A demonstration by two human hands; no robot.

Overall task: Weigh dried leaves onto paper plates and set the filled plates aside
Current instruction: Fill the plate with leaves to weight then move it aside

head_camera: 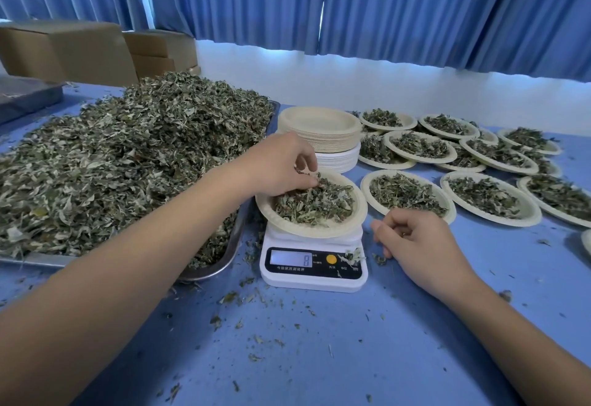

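Left grip [281, 165]: fingertips bunched together, pointing down, pinching a tuft of the dried leaves [313, 204] at the near-left edge of the plate.
Right grip [412, 242]: fingers loosely curled and holding nothing, resting on the blue surface [319, 341] just right of the scale.
Plate being weighed [359, 210]: a pale paper plate, sitting on top of the scale with the leaves heaped in it.
Scale [313, 265]: white, standing between the tray and the right grip; the display shows 8, and a few leaf scraps lie on its front panel.
Leaf supply [128, 162]: a large mound piled in a metal tray [230, 245] to the left, just beside the scale.
Empty plates [319, 130]: one tall stack behind the scale.
Filled plates [406, 194]: many, spread and partly overlapping at the right of the surface.
Background: blue curtains [383, 5] and cardboard boxes [80, 50] at the far left.
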